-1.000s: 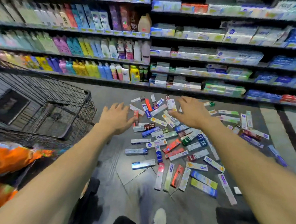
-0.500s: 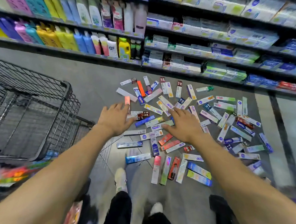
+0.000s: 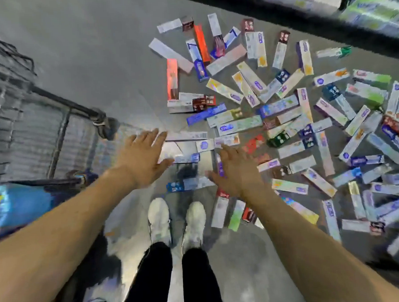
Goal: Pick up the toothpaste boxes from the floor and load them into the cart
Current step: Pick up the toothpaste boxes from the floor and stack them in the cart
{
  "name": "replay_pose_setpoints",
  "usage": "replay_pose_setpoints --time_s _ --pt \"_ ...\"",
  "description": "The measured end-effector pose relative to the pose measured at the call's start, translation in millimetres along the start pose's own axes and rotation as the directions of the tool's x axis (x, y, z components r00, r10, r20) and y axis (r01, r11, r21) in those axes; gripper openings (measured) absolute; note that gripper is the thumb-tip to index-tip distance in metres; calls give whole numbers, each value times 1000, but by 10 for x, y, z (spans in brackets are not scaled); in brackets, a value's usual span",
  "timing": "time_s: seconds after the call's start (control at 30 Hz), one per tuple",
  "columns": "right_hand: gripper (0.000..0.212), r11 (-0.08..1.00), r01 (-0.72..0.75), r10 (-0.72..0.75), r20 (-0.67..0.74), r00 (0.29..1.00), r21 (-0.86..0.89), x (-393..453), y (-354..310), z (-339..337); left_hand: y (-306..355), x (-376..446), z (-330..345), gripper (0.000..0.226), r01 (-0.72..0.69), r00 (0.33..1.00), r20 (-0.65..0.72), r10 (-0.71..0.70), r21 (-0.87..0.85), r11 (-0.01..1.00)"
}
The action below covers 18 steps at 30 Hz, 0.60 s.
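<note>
Floor (image 3: 110, 51), grey and glossy, is taking up most of the view, with a dark shelf base (image 3: 279, 15) running along its far right edge; stock on it is too blurred to name

Shopping cart (image 3: 31, 127), dark wire mesh, is standing at the left, one castor wheel (image 3: 103, 125) showing at its near corner; its contents are blurring into blue and cannot be told

Toothpaste boxes (image 3: 281, 105), several dozen, are lying flat in a loose scatter across the floor from centre to right, many overlapping; none can be seen in the cart

Legs in black trousers (image 3: 177, 279) are standing at bottom centre, white sneakers (image 3: 174, 221) side by side just short of the nearest boxes

Left hand (image 3: 141, 160) is reaching out palm down, fingers straight and spread wide, holding nothing, fingertips at the end of a pale box (image 3: 188, 135); contact cannot be told

Right hand (image 3: 236, 172) is hovering palm down over the near boxes, fingers loosely extended, holding nothing
</note>
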State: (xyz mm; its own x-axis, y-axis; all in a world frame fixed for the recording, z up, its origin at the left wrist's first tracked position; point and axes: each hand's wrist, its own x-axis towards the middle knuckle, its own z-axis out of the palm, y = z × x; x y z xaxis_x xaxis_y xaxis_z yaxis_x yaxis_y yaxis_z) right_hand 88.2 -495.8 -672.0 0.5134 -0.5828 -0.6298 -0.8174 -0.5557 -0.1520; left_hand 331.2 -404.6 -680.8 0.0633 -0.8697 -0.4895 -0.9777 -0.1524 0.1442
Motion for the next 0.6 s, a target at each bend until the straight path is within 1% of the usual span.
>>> replay_pose_setpoints --time_s 0.03,0.1,0.2,0.3,0.4,0.5,0.6 --pt "78 999 38 -37 22 999 -29 201 46 269 -23 127 291 87 -6 1000 1 6 -22 1000" --pt "78 994 99 -97 51 994 -55 590 117 793 -60 374 896 86 11 1000 6 -11 -53 999" --pt "79 995 102 -101 60 993 -21 1076 210 1529 -119 709 1758 78 34 995 92 -30 -42 999" --pt "78 995 100 -101 61 993 7 1483 255 2267 -287 1010 2493 79 17 990 137 -16 -9 1000" --pt "80 994 108 -109 55 993 29 1791 268 2901 -488 1275 3066 80 33 994 102 -34 7 999" --pt "87 990 135 -137 55 989 37 1970 271 3386 -565 1489 3434 83 25 999 21 -24 -21 999" --pt "88 985 162 -157 78 984 -66 2088 270 3674 -550 1689 3674 85 -29 999 -25 29 -32 999"
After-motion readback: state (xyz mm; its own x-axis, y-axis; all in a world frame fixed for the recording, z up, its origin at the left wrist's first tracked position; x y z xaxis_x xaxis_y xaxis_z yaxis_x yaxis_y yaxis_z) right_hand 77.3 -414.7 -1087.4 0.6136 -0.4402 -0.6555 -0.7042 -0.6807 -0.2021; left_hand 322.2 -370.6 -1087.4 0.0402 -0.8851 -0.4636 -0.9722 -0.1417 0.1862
